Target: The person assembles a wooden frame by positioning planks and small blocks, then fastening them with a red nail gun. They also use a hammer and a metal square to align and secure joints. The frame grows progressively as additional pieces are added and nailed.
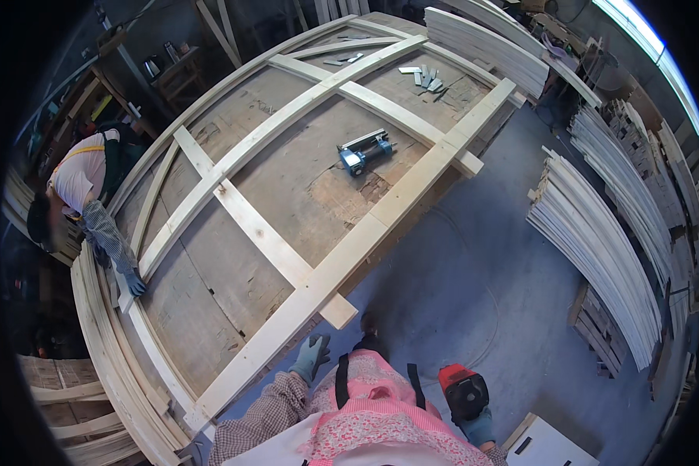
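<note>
My left hand, in a grey-green glove, hangs beside the near edge of a wooden frame, fingers apart and holding nothing. At my right side, my gloved right hand grips a red and black nail gun seen from above; most of its handle is hidden. The frame of pale planks lies flat on a worn worktable, a long curved rail crossing its middle. Inside one of its bays rests a blue nail gun. Several short metal-grey pieces lie in the far bay.
At the far left a co-worker bends over the frame, one gloved hand on its left end. Curved planks are stacked there. More stacks of slats stand on the right. A thin hose curves over the blue-grey floor.
</note>
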`<control>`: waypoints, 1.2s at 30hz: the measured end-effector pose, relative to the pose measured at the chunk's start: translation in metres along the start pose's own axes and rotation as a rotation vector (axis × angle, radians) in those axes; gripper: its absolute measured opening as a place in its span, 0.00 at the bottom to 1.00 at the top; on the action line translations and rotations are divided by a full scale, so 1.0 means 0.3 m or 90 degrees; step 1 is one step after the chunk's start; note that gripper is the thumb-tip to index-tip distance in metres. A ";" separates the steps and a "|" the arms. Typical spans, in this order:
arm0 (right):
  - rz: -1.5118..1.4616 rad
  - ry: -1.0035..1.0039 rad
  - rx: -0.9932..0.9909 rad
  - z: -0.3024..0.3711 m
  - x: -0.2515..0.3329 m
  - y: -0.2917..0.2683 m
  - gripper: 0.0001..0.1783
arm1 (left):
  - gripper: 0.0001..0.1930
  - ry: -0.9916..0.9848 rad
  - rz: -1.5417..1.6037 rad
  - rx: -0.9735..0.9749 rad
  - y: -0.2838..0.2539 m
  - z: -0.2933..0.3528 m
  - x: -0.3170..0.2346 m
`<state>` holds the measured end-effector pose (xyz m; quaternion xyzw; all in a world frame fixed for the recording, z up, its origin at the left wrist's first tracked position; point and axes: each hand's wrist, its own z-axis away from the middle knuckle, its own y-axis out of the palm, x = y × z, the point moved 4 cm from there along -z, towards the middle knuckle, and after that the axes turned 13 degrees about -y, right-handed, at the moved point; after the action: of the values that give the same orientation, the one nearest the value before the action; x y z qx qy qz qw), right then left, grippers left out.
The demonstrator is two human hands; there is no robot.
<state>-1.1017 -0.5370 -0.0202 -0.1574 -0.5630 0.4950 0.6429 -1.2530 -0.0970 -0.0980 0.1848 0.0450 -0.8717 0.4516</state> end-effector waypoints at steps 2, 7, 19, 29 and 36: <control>-0.016 -0.038 -0.013 -0.068 -0.083 0.010 0.33 | 0.36 -0.062 0.030 -0.012 0.055 -0.041 -0.080; -0.088 0.078 -0.041 -0.202 -0.149 -0.077 0.24 | 0.48 -0.113 0.047 -0.219 0.234 -0.093 -0.198; -0.103 0.200 -0.051 -0.647 -0.486 -0.320 0.28 | 0.41 0.131 0.283 -0.540 0.327 -0.241 -0.091; -0.187 0.137 -0.030 -1.280 -0.219 -0.772 0.17 | 0.53 -0.123 -0.061 -0.750 0.377 -0.084 -0.230; -0.165 -0.112 -0.032 -1.718 -0.401 -0.715 0.28 | 0.49 0.290 -0.448 -0.781 0.847 -0.123 -0.487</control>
<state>-0.5350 -0.5509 -0.0887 -0.0555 -0.6451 0.4058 0.6451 -0.9619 -0.1247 -0.0568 0.0502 0.6726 -0.7235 0.1469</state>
